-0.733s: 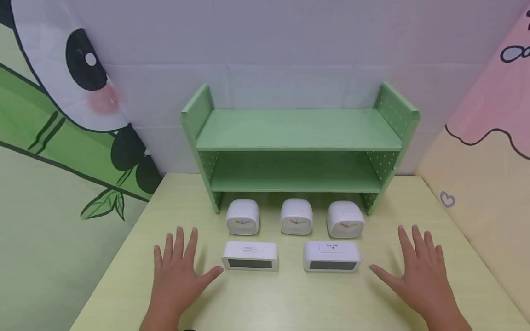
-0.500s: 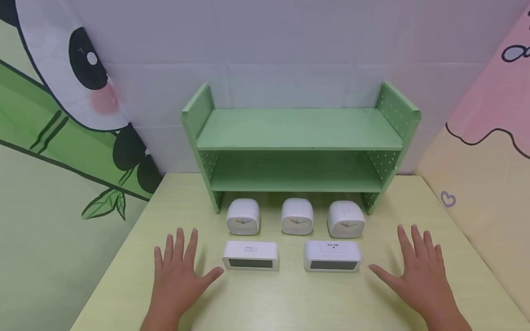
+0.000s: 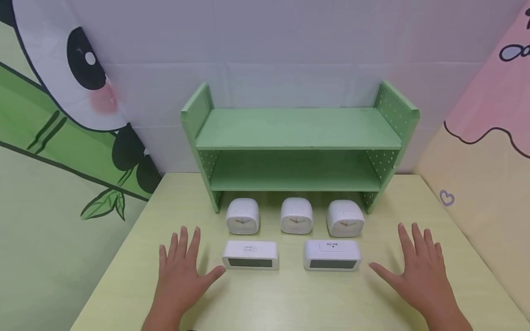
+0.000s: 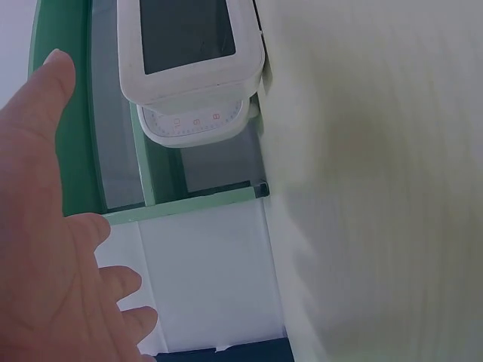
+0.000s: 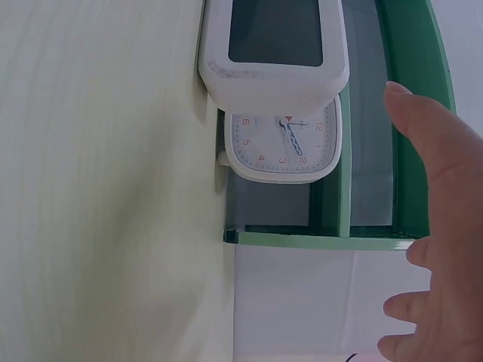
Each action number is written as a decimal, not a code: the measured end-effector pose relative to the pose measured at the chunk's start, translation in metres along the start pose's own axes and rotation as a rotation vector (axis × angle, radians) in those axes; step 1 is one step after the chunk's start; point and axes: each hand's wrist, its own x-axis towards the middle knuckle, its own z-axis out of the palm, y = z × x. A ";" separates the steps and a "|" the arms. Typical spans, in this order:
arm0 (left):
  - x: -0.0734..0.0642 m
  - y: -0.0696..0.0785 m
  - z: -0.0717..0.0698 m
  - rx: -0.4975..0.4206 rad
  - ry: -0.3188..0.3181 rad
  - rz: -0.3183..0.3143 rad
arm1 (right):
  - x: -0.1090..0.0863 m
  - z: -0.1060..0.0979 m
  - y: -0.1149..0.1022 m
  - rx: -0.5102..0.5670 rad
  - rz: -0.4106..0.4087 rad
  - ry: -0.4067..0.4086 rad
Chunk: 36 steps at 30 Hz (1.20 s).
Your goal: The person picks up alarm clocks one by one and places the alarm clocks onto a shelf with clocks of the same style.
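Two white box-shaped digital clocks with dark screens lie in the front row: the left digital clock and the right digital clock. Behind them stand three rounded white clocks with dials: the left dial clock, the middle dial clock and the right dial clock. My left hand hovers with spread fingers, its thumb tip close beside the left digital clock. Likewise spread, my right hand is right of the right digital clock, thumb pointing at it. Both hands hold nothing.
A green two-tier shelf with perforated sides stands at the back of the pale wooden table, just behind the dial clocks. Cloth backdrops with cartoon prints enclose the table at the back and sides.
My left hand has shifted slightly to the right. The right hand, the clocks and the shelf have stayed where they were.
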 end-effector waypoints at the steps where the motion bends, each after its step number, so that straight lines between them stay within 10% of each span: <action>1: 0.000 0.000 0.001 0.000 0.000 0.001 | 0.000 0.000 0.000 -0.001 -0.001 0.002; 17: 0.004 0.003 0.007 -0.106 0.001 0.049 | 0.017 -0.008 0.010 0.075 0.019 0.006; 27: 0.001 0.007 0.016 -0.178 -0.018 0.130 | 0.049 -0.032 0.021 -0.020 -0.104 -0.010; 36: 0.003 0.024 0.004 -0.545 -0.195 -0.027 | 0.106 -0.091 0.008 -0.024 -0.122 -0.035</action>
